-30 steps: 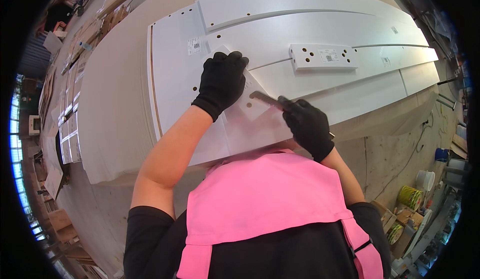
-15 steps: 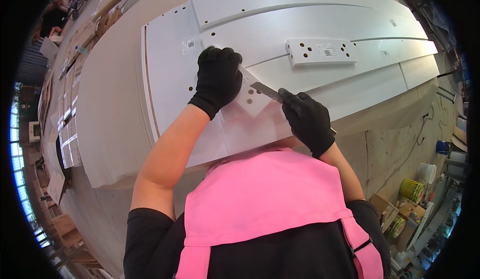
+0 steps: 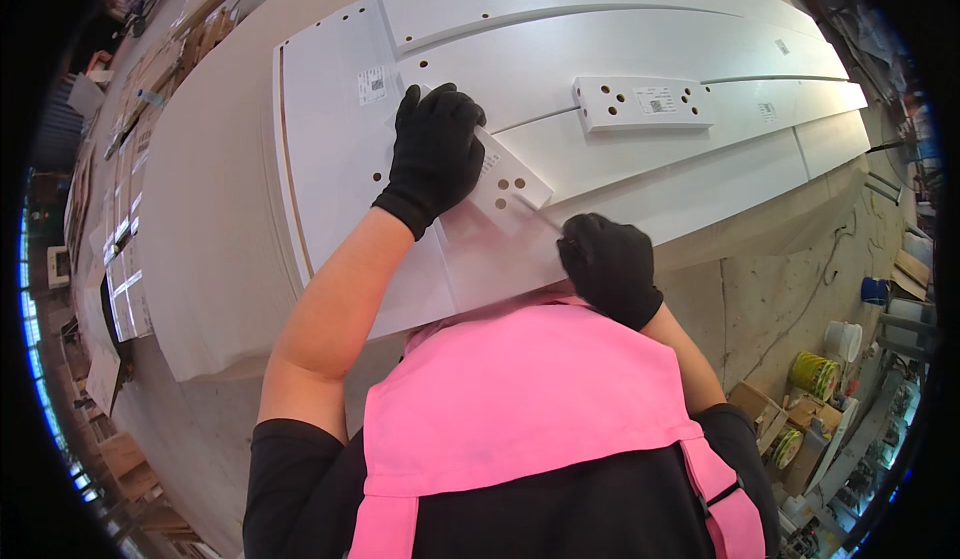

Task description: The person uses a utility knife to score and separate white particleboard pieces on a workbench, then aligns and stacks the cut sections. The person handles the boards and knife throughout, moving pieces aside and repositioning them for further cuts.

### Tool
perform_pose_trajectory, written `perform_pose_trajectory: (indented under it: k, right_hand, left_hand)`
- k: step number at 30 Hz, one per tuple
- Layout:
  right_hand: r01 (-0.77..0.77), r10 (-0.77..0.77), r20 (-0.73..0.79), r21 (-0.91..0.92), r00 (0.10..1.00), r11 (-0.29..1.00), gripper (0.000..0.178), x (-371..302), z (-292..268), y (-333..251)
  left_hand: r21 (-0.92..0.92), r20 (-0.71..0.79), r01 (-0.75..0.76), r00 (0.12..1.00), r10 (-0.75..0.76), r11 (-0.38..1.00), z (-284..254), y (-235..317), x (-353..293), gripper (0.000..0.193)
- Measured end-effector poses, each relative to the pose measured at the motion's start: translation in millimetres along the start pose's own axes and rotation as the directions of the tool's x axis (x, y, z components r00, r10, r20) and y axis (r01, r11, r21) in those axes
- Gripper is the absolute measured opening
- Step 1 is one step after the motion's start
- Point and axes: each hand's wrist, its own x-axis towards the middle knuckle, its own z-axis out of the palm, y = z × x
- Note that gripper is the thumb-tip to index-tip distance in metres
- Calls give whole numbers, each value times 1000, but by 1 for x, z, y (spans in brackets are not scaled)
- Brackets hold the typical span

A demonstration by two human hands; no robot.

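Note:
My left hand (image 3: 437, 154), in a black glove, is closed round the upper end of a small white drilled block (image 3: 507, 192), holding it slanted over the white panels. The block's lower end shows several round holes. My right hand (image 3: 612, 269), also gloved in black, is closed on a thin flat metal blade (image 3: 540, 218), whose exact kind I cannot tell. Slightly blurred and nearly edge-on, the blade reaches toward the block's lower right edge. Contact between them is unclear. A second white drilled block (image 3: 645, 104) with a label lies flat farther right.
Long white panels (image 3: 620, 49) lie overlapped on a covered table (image 3: 215, 209). Wrapped stacks (image 3: 125, 279) stand on the left. On the right floor are a yellow-green spool (image 3: 815, 374), a white bucket (image 3: 842, 340), a blue container (image 3: 875, 291) and cardboard pieces (image 3: 757, 411).
My right hand has moved slightly down and left, and the blade has turned from showing its flat side to nearly edge-on. My left hand keeps its hold on the block.

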Motion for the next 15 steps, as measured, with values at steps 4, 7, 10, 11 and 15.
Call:
perform_pose_trajectory:
  k: [4, 7, 10, 11, 15]
  right_hand:
    - [-82, 53, -166, -175, 985, 981, 9, 1, -1, 2]
    - [263, -258, 101, -37, 961, 964, 9, 2, -2, -6]
    - [80, -76, 33, -141, 997, 987, 9, 7, -10, -2]
    - [-32, 42, 46, -209, 998, 977, 9, 9, -13, 0]
    - [218, -223, 20, 139, 975, 966, 11, 2, -22, 5]
  left_hand:
    - [23, 40, -13, 999, 12, 1000, -2, 0, 0, 22]
    - [-1, -3, -31, 1000, 31, 1000, -1, -1, 1, 20]
    - [40, -67, -4, 998, 7, 999, 1, -2, 1, 21]
    - [31, -38, 2, 999, -1, 1000, 2, -2, 1, 21]
    - [22, -1, 11, 1000, -11, 1000, 4, -5, 1, 21]
